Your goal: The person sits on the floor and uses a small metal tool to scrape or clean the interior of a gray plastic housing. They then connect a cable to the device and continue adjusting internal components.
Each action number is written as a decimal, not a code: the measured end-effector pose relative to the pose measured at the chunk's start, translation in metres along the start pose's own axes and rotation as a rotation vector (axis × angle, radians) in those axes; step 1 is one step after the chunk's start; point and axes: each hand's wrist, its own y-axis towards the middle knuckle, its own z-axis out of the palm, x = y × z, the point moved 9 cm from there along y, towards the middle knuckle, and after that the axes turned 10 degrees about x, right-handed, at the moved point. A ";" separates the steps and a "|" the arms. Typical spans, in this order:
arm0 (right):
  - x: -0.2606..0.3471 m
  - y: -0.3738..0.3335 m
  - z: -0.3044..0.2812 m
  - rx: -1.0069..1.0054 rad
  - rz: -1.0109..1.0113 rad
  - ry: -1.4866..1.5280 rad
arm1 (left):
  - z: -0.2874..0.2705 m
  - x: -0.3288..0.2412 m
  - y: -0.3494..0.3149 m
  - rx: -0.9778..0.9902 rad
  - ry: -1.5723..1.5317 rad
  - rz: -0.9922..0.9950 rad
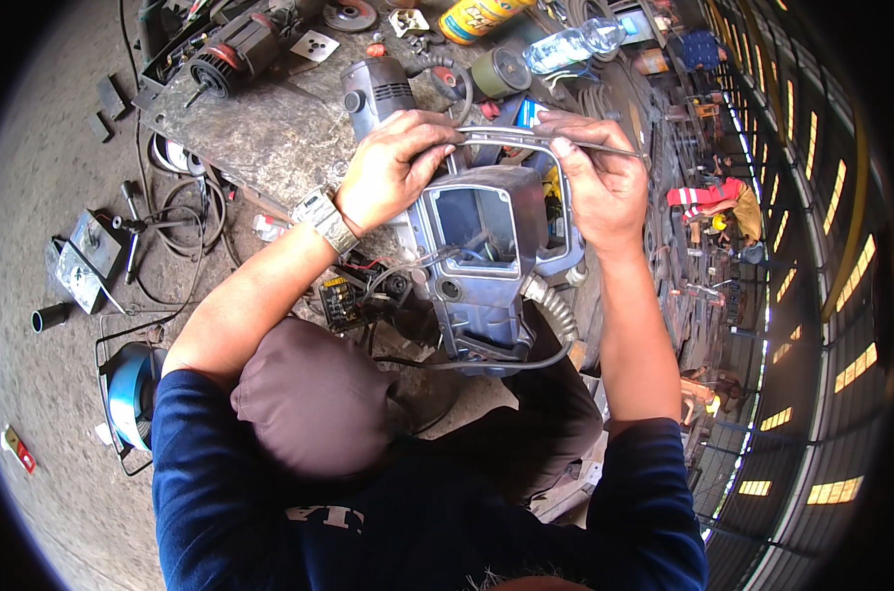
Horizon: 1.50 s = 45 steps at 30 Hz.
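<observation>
A grey metal machine housing (526, 197) stands upright in front of me, with a square window-like opening and a wider open frame behind it. Along the top rim of that frame runs a thin dark strip (511, 132), perhaps a rubber seal. My left hand (398, 163) is closed at the strip's left part, fingertips pressed together against the rim's corner. On the other side, my right hand (605, 177) pinches the strip between thumb and fingers, its end sticking out to the right. A ribbed grey conduit (553, 305) and a black cable hang from the housing.
Beyond my hands, a worktable (240, 123) bears a motor (240, 59), a grey cylindrical motor body (378, 89), a water bottle (575, 44) and a yellow can (477, 15). On the left floor lie coiled cable (196, 212), metal plates (83, 261) and a blue reel (132, 394).
</observation>
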 end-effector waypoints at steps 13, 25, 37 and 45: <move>0.053 0.010 0.033 0.199 -0.242 -0.423 | -0.002 0.002 -0.003 -0.030 -0.029 -0.038; 0.009 0.004 0.005 -0.046 -0.028 -0.082 | -0.011 0.009 0.021 0.162 0.075 0.040; 0.015 0.006 0.008 -0.016 -0.052 -0.071 | -0.005 0.019 0.032 0.309 0.014 0.072; 0.021 0.010 0.014 0.012 -0.054 -0.094 | -0.010 0.016 0.030 0.285 -0.024 0.097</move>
